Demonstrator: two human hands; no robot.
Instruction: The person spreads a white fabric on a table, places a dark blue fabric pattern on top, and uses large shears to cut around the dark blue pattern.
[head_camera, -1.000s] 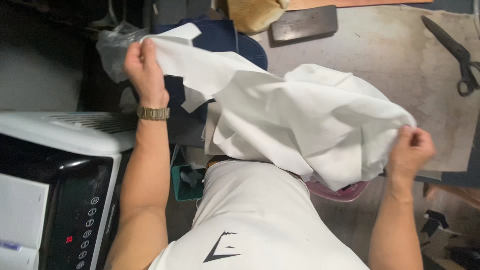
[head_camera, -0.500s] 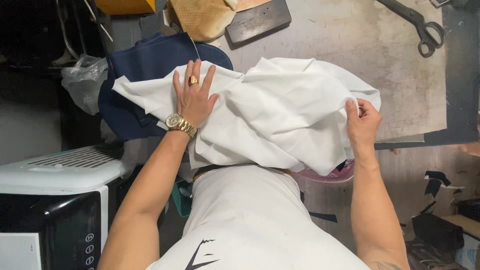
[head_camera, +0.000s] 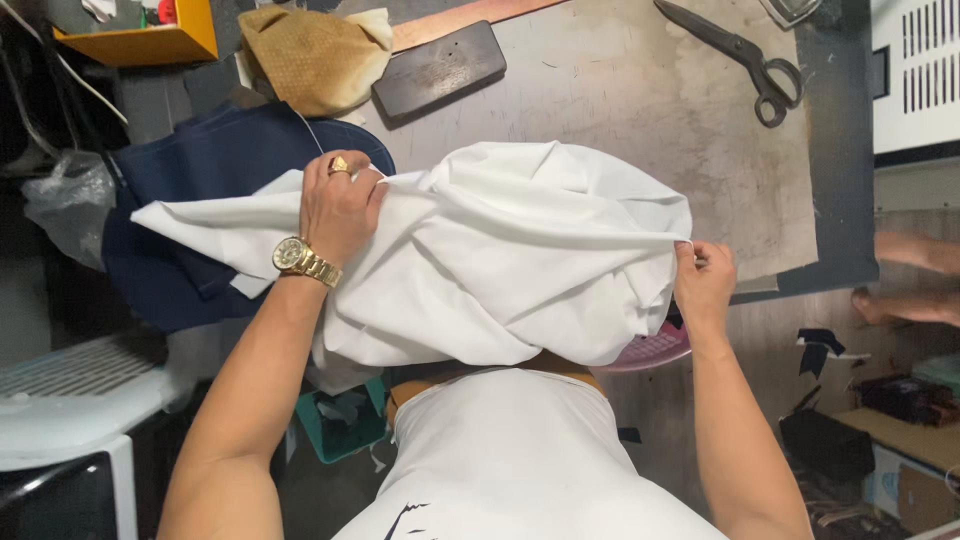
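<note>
Our left hand (head_camera: 340, 208) bunches the white cloth (head_camera: 500, 260) over the tabletop's (head_camera: 640, 110) near edge; the right hand (head_camera: 703, 282) pinches its corner. We should pull evenly, keeping it taut.

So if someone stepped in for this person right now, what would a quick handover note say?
Left hand: gripping the bunched white cloth near its left end, over the navy fabric.
Right hand: pinching the cloth's right edge at the table border.
Cloth: crumpled in a heap at the table's near edge, held between both hands.
Scissors and a dark block lie untouched further back.
Done: cloth gathered and gripped at both ends.
Left: it is not yet spread flat or folded.
</note>
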